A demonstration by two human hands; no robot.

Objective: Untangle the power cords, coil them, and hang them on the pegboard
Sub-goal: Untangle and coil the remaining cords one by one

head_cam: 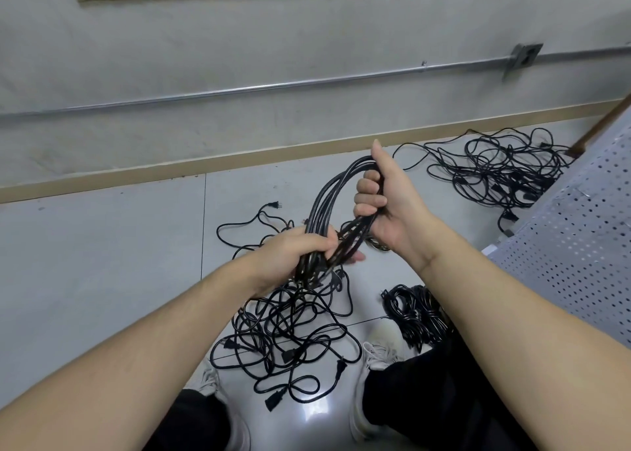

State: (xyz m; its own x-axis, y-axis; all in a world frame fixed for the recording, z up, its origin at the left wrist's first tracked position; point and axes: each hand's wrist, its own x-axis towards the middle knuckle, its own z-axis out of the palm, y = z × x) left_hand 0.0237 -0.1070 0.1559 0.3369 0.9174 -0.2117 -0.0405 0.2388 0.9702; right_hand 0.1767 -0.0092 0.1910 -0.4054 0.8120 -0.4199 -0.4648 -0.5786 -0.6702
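Note:
A coil of black power cord (329,198) is held up between both hands. My left hand (293,252) grips its lower end, with the fingers curled round the bundled loops. My right hand (386,204) grips the upper end, thumb pointing up. Below the hands a loose tangle of black cords (286,334) with several plugs lies on the grey floor. A second tangle (498,167) lies at the far right by the wall. A bundle of coiled cords (413,314) rests on the floor by my right foot. The white pegboard (577,239) leans at the right edge.
A grey wall with a metal conduit (273,85) and a junction box (524,56) runs along the back, with a tan baseboard below. My feet in white shoes (379,351) stand on either side of the near tangle. A wooden handle (601,126) leans at the upper right.

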